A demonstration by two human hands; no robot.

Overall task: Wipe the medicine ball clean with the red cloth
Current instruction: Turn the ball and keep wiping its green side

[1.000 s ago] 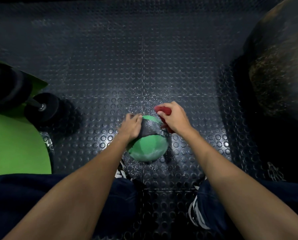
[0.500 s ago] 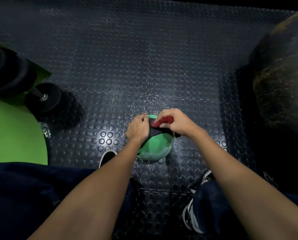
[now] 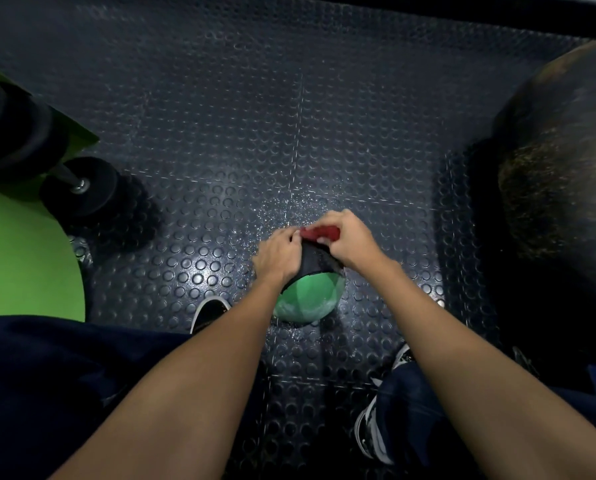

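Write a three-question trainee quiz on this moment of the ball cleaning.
1. True or false: the right hand grips the red cloth at the top of the medicine ball.
2. What is the left hand doing? A) gripping the ball; B) lying flat on a knee; C) holding a second cloth.
3. Which piece of gym gear lies on the studded floor to the person's left of the ball?

Key: 1 true; 2 A; 3 a black dumbbell.
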